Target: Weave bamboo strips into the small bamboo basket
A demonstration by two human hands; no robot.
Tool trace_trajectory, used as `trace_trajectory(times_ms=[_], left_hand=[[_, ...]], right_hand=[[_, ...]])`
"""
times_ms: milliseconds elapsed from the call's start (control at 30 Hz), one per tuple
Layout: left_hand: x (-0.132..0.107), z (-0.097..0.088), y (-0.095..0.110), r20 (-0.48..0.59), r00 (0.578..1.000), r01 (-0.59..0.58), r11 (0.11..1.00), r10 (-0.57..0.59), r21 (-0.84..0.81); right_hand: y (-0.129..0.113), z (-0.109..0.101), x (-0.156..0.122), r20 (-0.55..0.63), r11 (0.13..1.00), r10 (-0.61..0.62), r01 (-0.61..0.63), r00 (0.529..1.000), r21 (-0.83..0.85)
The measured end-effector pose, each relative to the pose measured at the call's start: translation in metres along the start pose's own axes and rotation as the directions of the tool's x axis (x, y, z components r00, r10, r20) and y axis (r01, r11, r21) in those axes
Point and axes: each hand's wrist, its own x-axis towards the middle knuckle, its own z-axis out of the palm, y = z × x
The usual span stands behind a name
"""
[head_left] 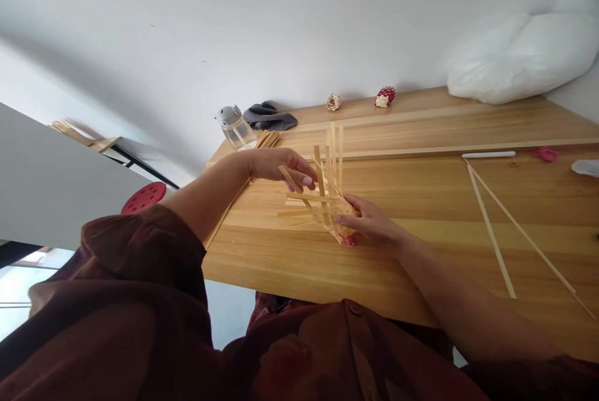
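Two hands apart: left hand (pixel 281 167) pinching wooden strip (pixel 291 179), right hand (pixel 369 221) clamped on woven strip bundle (pixel 327 206).

Room was domestic, likely a home craft corner: honey-toned wooden worktop (pixel 421 192) stood against white plaster wall (pixel 234 27), plump white pillow (pixel 521 58) lay on it, with clear grey-capped drinking bottle (pixel 235 128) and pale split-wood strips (pixel 491 232); round red perforated stool seat (pixel 143 197) nearby.

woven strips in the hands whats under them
Under the pale woven wooden strips, the light wood tabletop shows through the gaps, and a small pink piece sticks out at the lower end. The right hand covers part of the weave, hiding what lies beneath.
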Motion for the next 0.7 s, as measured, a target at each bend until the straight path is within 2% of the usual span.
trace_trajectory(times_ms=[33,67,100,133,200,233,333,500,700], left_hand=[[0.002,0.008,-0.003,-0.012,1.0,-0.025,0.998,0.025,-0.061],[0.003,0.016,-0.007,-0.07,0.996,-0.056,0.991,0.048,-0.121],[0.005,0.025,-0.011,-0.123,0.991,-0.079,0.983,0.058,-0.168],[0.006,0.032,-0.016,-0.129,0.989,-0.094,0.975,0.069,-0.201],[0.007,0.046,-0.025,0.048,0.998,-0.03,0.967,0.043,-0.255],[0.007,0.052,-0.029,0.092,0.995,-0.017,0.96,0.044,-0.278],[0.008,0.066,-0.035,0.064,0.997,-0.02,0.955,0.041,-0.296],[0.01,0.074,-0.037,0.042,0.991,-0.105,0.941,0.125,-0.323],[0.0,0.072,-0.041,0.015,0.997,-0.067,0.921,0.079,-0.383]], right_hand=[[0.001,0.0,0.0,0.05,0.999,0.046,-0.046,0.998,0.001],[0.002,0.0,0.0,0.082,0.997,0.072,-0.071,0.994,-0.014],[0.003,-0.001,0.001,0.095,0.997,0.072,-0.069,0.993,-0.043],[0.004,-0.001,0.001,0.076,0.997,0.042,-0.037,0.996,-0.075],[0.005,-0.002,0.002,0.064,0.992,-0.018,0.026,0.998,-0.124],[0.005,-0.002,0.002,0.076,0.99,-0.033,0.043,0.997,-0.133],[0.004,-0.001,0.0,0.11,0.986,-0.017,0.035,0.994,-0.163],[0.003,0.001,0.0,0.143,0.984,0.038,-0.012,0.989,-0.179],[0.005,0.0,0.003,0.149,0.982,0.019,0.01,0.989,-0.188]])
